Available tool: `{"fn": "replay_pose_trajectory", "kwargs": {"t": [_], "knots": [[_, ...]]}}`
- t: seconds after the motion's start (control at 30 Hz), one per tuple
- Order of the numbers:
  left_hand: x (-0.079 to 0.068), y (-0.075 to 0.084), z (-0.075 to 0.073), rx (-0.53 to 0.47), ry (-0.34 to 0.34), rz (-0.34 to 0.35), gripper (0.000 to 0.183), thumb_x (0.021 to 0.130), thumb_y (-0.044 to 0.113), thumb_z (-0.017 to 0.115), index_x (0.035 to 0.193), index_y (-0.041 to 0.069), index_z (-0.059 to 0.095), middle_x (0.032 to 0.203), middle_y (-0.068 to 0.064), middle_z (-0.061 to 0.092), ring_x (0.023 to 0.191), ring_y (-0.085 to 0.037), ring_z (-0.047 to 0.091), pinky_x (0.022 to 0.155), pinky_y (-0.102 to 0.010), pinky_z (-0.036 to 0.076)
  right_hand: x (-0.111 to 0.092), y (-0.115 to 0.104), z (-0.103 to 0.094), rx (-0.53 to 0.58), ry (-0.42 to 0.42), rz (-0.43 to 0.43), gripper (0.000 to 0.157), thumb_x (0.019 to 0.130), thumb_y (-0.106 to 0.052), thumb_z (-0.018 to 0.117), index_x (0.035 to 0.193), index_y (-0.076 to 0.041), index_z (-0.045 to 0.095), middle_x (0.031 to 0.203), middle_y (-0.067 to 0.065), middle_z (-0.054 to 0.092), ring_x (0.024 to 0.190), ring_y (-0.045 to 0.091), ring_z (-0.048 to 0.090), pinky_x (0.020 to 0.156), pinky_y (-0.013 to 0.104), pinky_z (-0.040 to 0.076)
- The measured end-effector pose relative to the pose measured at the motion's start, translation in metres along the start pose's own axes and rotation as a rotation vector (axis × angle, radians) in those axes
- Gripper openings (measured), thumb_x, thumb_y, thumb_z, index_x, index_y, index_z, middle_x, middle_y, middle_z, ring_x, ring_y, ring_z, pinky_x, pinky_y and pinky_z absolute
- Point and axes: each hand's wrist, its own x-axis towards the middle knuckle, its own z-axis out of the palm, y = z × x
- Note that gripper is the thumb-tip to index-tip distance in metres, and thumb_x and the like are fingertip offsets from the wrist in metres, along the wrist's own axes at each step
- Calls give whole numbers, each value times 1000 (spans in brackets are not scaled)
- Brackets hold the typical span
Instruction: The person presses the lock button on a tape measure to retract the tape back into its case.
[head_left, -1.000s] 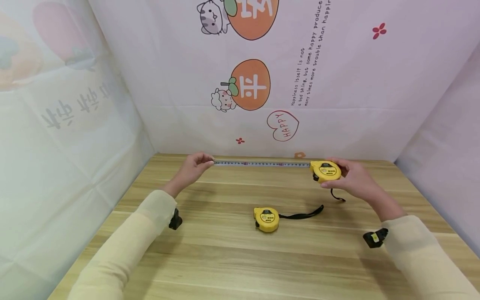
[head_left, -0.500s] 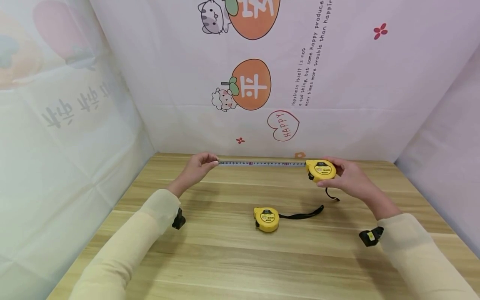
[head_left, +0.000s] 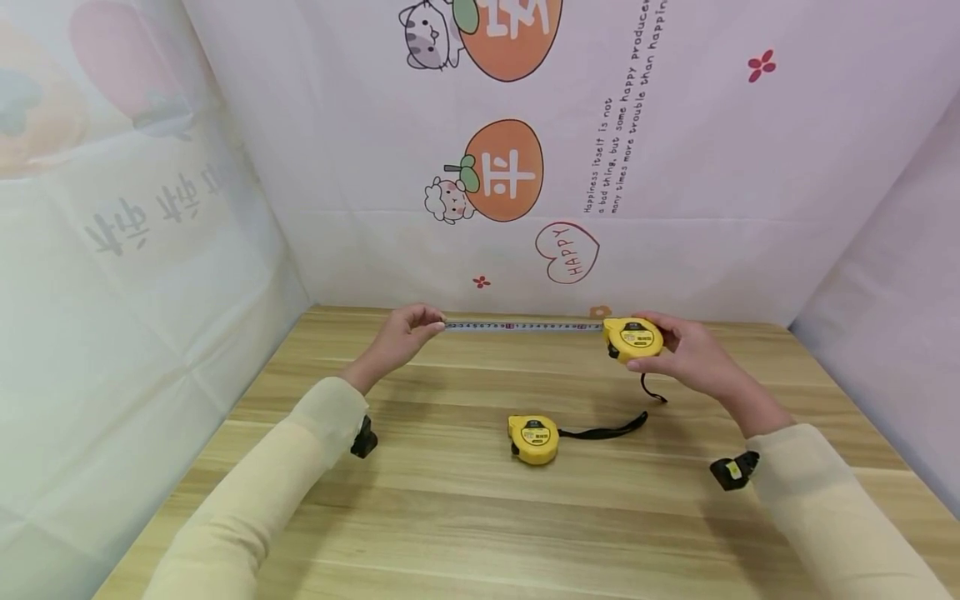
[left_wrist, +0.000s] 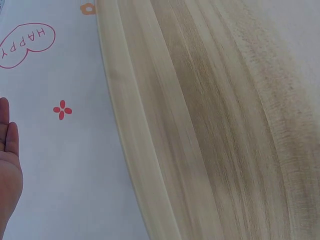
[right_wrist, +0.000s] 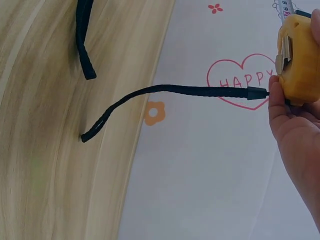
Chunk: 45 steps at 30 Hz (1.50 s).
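Note:
Near the back of the table my right hand point(head_left: 690, 354) grips a yellow tape measure point(head_left: 634, 338) by its case. From the case the blade point(head_left: 525, 327) runs out straight to the left, printed with numbers. My left hand point(head_left: 401, 337) pinches the blade's free end between thumb and fingers. In the right wrist view the case point(right_wrist: 299, 60) sits in the fingers, and its black wrist strap point(right_wrist: 175, 89) hangs from it. The left wrist view catches only part of the left hand point(left_wrist: 7, 165) at its edge.
A second yellow tape measure point(head_left: 534, 439) lies on the wooden table point(head_left: 450, 533), its black strap point(head_left: 603, 431) stretched to the right. A printed white cloth point(head_left: 360, 167) stands behind the table's back edge, with more cloth on both sides.
The right hand has moved left with the tape measure and the left hand slightly right. The stretch of blade between them has become shorter. The second tape measure has stayed put.

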Motion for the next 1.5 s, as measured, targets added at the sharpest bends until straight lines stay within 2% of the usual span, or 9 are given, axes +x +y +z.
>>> {"fn": "replay_pose_trajectory", "kwargs": {"t": [0.33, 0.6, 0.83, 1.13, 1.5], "knots": [[1, 9, 6, -15, -6, 4, 19, 99, 7, 57, 110, -8, 62, 105, -20, 64, 107, -31, 58, 91, -46, 47, 6, -4, 6, 8, 12, 10, 87, 76, -35, 84, 144, -2, 41, 135, 21, 49, 117, 32, 52, 81, 15, 45], [4, 5, 10, -37, 3, 19, 21, 99, 7, 56, 111, -9, 61, 107, -19, 64, 108, -31, 58, 93, -47, 46, 7, -7, 8, 6, 19, 18, 88, 76, -36, 84, 144, -1, 41, 136, 20, 49, 118, 33, 51, 82, 16, 45], [6, 3, 12, -50, 12, 3, 20, 99, 6, 57, 111, -9, 62, 108, -19, 64, 108, -31, 58, 92, -45, 47, 8, -5, 11, 40, 21, 16, 87, 76, -34, 85, 144, -1, 42, 135, 20, 49, 117, 32, 51, 81, 16, 45], [21, -28, 18, -62, 21, 6, 20, 98, 12, 59, 111, -3, 64, 107, -16, 64, 107, -29, 59, 92, -45, 47, 11, -4, 15, 42, 25, 10, 87, 76, -36, 85, 143, -1, 42, 137, 18, 48, 118, 32, 50, 83, 16, 45], [24, -32, 19, -69, 28, 17, 17, 97, 18, 62, 107, 4, 66, 102, -7, 66, 104, -22, 60, 89, -42, 48, 13, -4, 18, 51, 28, 7, 85, 77, -34, 84, 143, 0, 42, 137, 18, 48, 118, 32, 50, 84, 18, 44]]}}
